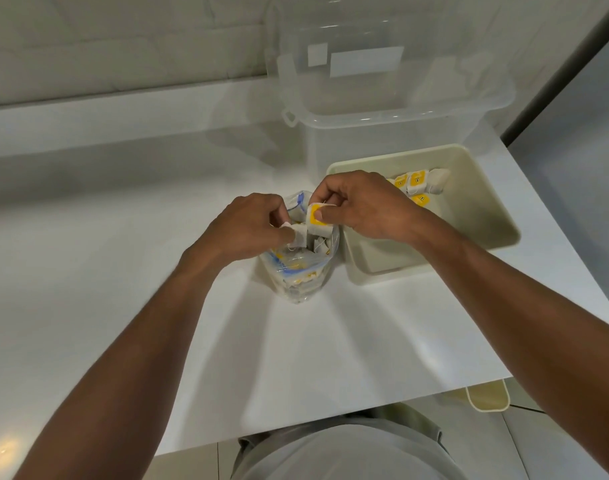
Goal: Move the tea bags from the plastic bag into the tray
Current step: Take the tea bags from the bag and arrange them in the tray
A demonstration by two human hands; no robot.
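Observation:
A clear plastic bag with a blue zip strip stands upright on the white table, holding several tea bags. My left hand pinches a white tea bag at the bag's mouth. My right hand pinches another tea bag by its yellow tag, just above the opening. Right of the bag sits a cream tray; several tea bags with yellow tags lie at its far side.
A large clear plastic bin stands behind the tray against the wall. The white table ends close to my body, and its right edge runs past the tray. A cream container sits on the floor below the table's right corner.

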